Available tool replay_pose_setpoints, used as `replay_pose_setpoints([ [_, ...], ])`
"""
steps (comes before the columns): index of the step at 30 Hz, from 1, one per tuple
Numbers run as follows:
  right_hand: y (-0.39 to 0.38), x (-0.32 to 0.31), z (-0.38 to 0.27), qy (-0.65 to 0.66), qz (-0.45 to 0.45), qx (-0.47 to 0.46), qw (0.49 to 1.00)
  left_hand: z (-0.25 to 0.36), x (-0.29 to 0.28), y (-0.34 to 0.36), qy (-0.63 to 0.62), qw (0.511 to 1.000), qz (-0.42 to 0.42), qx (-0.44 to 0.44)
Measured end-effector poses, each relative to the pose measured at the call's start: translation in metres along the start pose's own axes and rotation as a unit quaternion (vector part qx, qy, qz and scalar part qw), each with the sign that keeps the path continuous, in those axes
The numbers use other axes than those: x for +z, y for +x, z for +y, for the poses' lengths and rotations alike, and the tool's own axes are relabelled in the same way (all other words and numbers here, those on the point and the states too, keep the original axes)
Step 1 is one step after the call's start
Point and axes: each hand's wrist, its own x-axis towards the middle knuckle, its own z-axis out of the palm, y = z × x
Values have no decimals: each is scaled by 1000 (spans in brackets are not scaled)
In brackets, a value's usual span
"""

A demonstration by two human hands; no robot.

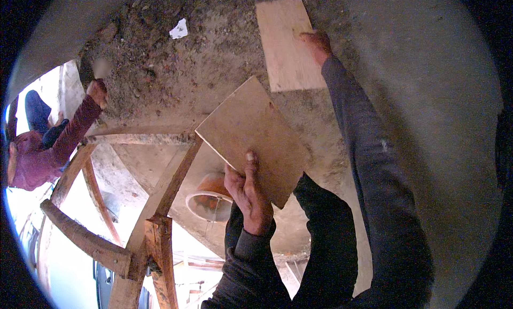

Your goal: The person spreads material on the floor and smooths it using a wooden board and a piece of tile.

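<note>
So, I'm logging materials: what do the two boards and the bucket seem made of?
Brown board in the left hand: perhaps plywood or fibreboard, matt, from its flat, stained face.
Pale board at the right hand: probably unpainted plywood, from its light, streaked face.
Bucket: likely plastic, dull orange, from its smooth rounded rim; metal remains possible.
</note>
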Motion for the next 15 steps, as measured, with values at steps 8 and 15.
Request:
replay_pose_setpoints([
  [8, -184, 28, 65, 49, 22, -27, 998, 2, -9, -1, 2, 1000, 10, 8],
  [15, -98, 53, -33, -36, 7, -22, 999, 3, -15, 4, -8, 1000, 15, 20],
])
